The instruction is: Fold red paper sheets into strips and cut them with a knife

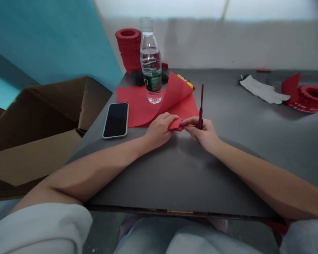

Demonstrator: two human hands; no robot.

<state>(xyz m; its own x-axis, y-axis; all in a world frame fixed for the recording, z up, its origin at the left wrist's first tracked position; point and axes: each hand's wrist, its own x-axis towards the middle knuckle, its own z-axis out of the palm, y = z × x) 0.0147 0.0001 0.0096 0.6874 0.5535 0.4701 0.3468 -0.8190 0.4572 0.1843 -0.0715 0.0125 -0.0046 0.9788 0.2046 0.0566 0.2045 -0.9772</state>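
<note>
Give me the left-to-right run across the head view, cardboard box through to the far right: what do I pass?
Cardboard box → smartphone → water bottle → folded red paper → right hand → white glove → ridged red ring.

The folded paper [175, 124] I hold looks matt and smooth, as does the red sheet [132, 106]. I see a clear, glossy plastic bottle [150, 60], a shiny phone screen [116, 120], a smooth, faintly sheened tabletop [161, 183] and a matt cardboard box [37, 155].
</note>
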